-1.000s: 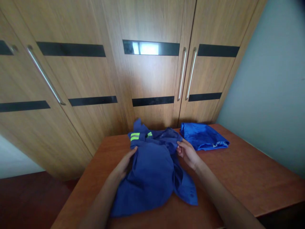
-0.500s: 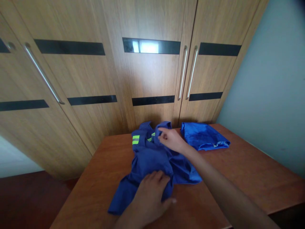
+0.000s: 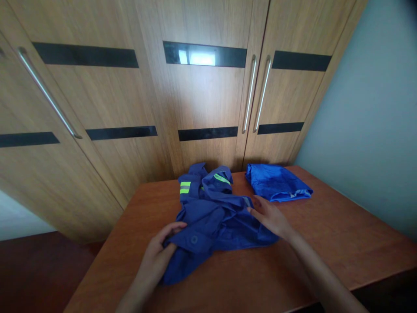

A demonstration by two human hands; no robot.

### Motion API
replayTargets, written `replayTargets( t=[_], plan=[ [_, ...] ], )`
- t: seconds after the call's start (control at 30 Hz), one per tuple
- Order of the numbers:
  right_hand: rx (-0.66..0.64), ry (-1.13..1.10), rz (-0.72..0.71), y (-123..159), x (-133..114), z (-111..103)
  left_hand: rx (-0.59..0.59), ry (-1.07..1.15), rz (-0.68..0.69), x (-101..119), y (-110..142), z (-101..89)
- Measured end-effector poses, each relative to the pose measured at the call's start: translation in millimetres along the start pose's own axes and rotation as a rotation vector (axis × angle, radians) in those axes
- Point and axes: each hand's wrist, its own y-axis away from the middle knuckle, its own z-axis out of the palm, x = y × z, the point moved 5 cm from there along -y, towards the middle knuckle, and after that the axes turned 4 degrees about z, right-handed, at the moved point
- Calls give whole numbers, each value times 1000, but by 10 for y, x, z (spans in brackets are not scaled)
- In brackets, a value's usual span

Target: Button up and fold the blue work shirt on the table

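Left hand: the left hand (image 3: pixel 158 255) sits at the near-left edge of the crumpled blue work shirt (image 3: pixel 211 213); its fingers curl round a fold of the cloth, thumb on top, closed on the fabric.
Right hand: the right hand (image 3: pixel 272 218) lies on the shirt's right side, palm down, fingers stretched flat and pointing left across the cloth; it presses on the fabric, and I cannot tell whether it pinches any of it.
Shirt: dark blue, rumpled, spread between the two hands on the wooden table (image 3: pixel 342 243); a round button shows just right of the left hand's fingertips.
Reflective stripes: yellow-green bands (image 3: pixel 185 188) on a sleeve lie beyond the left hand, at the far end of the shirt; a second band (image 3: pixel 222 178) sits further right, beyond and left of the right hand.
Folded garment: a brighter blue folded cloth (image 3: pixel 276 188) rests beyond the right hand, a little to its right, apart from the shirt.
Table: reddish-brown top; bare wood shows under both forearms and out to the right of the right hand.
Wardrobe: wood-grain doors (image 3: pixel 202 100) with black strips rise beyond the table's far edge, past both hands; long metal handles (image 3: pixel 249 93) stand above the folded cloth.
Wall: a pale grey wall (image 3: pixel 374 130) runs along the right of the right arm.
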Motion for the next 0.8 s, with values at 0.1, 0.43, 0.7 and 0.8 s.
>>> replayTargets(
  t=[0.1, 0.43, 0.7, 0.8],
  plan=[
    [-136, -19, 133, 233, 219, 34, 71, 124, -64, -115, 43, -153],
    [70, -780, 216, 272, -41, -1083, 309, 137, -93, -111, 126, -564],
    [73, -349, -262, 409, -971, -601, 151, -656, 72, -342, 50, -740],
    [-247, -307, -322, 672, -1202, 109, 145, -940, -11, -378, 106, -881]
  ],
)
